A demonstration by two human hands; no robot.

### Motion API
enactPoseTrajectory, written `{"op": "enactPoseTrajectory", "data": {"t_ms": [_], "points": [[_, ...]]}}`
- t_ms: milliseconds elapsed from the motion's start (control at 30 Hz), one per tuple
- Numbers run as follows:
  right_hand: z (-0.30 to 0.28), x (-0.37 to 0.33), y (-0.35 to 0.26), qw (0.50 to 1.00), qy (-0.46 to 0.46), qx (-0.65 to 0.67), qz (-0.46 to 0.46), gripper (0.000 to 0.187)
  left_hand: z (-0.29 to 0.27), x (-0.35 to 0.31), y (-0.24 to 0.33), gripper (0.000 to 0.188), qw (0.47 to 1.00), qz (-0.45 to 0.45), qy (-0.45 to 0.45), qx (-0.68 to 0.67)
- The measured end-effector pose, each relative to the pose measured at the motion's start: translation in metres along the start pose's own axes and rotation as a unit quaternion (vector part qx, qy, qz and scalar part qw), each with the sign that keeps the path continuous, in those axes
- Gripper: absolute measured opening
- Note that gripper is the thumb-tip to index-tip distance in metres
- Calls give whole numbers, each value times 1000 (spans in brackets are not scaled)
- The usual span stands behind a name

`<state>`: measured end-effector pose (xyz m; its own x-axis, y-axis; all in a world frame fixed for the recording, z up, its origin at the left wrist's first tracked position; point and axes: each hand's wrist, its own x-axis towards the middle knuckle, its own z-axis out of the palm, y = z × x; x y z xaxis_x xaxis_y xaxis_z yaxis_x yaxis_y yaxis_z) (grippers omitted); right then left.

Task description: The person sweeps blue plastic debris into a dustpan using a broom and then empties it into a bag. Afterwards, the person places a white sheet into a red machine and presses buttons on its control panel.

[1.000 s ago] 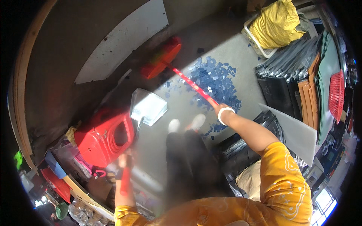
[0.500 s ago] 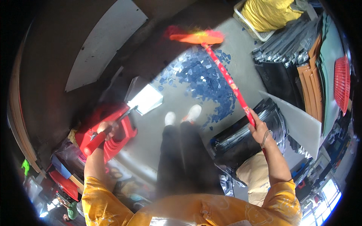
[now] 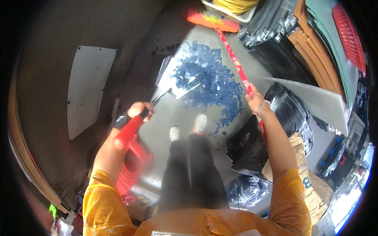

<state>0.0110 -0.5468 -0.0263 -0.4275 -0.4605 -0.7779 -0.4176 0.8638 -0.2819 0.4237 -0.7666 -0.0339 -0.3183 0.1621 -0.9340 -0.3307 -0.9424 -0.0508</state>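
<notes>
While my left grip (image 3: 140,111) wraps the handle of the dustpan (image 3: 167,75), its pan sits at the left edge of the blue chips (image 3: 220,80) on the floor (image 3: 183,112), presumably so its mouth faces them. My right grip (image 3: 256,101) holds the broom (image 3: 232,55) partway up, probably for reach; broom head beyond the chips.

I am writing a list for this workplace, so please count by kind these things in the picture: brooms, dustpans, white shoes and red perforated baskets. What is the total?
Broom: 1
Dustpan: 1
White shoes: 2
Red perforated basket: 1
Total: 5
</notes>
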Motion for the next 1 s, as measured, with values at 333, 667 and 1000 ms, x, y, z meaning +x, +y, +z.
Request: {"op": "enactPoseTrajectory", "data": {"t_ms": [333,667,1000], "points": [[139,-140,-2,952,-231,-176,95,87,34,58,-14,13,954,232,-39,185],[43,-306,-72,995,-99,-1,25,70,-158,24,-260,20,998,17,53,37],[114,-15,-209,940,-53,-307,-138,50,-118,-65,-255,9,992,86,70,-58]]}}
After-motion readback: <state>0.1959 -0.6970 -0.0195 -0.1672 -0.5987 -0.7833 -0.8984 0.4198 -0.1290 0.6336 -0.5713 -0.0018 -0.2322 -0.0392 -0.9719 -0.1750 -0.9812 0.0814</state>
